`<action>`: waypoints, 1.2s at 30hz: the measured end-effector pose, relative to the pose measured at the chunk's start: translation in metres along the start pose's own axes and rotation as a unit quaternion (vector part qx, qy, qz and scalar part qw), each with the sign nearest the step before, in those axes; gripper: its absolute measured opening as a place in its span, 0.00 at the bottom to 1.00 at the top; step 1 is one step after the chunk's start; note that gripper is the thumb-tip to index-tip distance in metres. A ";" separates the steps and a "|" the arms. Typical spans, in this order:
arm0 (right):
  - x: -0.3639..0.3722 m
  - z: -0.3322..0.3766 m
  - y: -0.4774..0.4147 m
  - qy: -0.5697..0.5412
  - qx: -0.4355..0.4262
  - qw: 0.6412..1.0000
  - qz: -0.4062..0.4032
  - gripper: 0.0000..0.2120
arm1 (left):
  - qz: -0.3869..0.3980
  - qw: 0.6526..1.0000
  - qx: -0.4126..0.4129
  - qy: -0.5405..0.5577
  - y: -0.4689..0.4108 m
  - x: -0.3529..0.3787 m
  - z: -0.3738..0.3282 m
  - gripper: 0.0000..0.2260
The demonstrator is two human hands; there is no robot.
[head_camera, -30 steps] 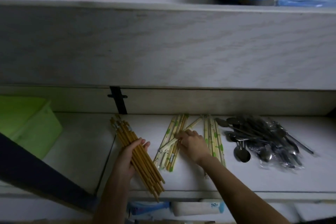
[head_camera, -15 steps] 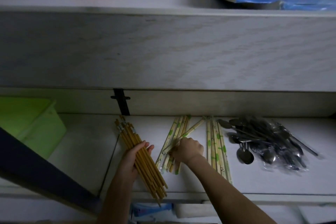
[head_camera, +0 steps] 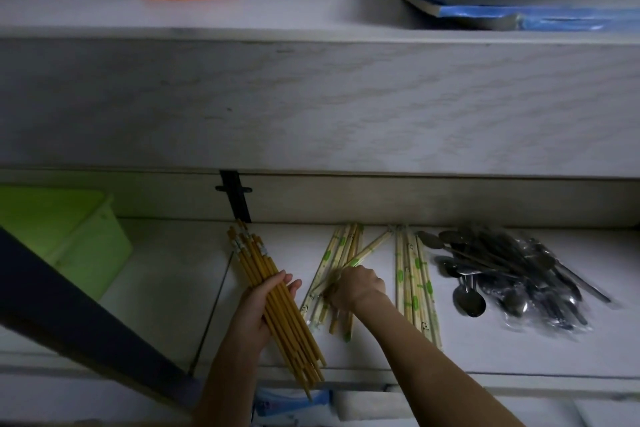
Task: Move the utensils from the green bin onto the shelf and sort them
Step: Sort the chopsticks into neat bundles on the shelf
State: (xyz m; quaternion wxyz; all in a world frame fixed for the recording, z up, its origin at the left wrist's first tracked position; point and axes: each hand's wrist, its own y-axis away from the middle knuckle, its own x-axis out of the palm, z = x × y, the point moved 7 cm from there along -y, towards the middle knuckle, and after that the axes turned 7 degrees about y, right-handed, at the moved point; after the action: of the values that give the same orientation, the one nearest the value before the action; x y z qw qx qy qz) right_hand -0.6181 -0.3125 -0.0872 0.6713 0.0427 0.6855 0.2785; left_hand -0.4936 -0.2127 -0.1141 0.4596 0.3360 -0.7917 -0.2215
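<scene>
The fingers of my left hand are wrapped over a bundle of brown chopsticks lying on the shelf. The fingers of my right hand are curled into the paper-wrapped chopsticks just right of that bundle, gripping some. Further right lie another wrapped row and bagged spoons. The green bin sits well left of my left fingers.

On the shelf, left to right: bin, chopstick bundle, wrapped chopsticks, spoons.
</scene>
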 end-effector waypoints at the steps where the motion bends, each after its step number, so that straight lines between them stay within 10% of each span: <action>1: 0.000 0.000 0.000 -0.002 -0.001 1.000 0.001 0.18 | -0.001 1.000 -0.001 0.000 0.001 0.000 0.000 0.04; 8: -0.023 -0.042 0.016 -0.093 -0.026 0.995 0.034 0.17 | -0.001 1.000 0.003 -0.009 0.002 -0.002 -0.001 0.06; 14: -0.083 -0.119 0.049 -0.114 -0.024 0.989 -0.096 0.08 | 0.019 1.000 -0.007 -0.013 0.006 0.012 0.008 0.06; 22: -0.147 -0.146 0.075 -0.460 -0.086 0.854 -0.226 0.11 | 0.064 0.997 -0.037 -0.026 0.012 0.043 0.026 0.06; 36: -0.098 -0.022 0.001 -0.239 -0.189 0.950 -0.069 0.22 | 0.127 0.984 -0.063 -0.106 0.020 0.084 0.056 0.07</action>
State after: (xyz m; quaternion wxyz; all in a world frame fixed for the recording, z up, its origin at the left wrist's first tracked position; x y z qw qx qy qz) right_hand -0.6299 -0.3615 0.0002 0.8291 -0.0669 0.4408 0.3374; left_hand -0.5788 -0.2588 -0.0794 0.4179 0.1777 -0.8566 -0.2450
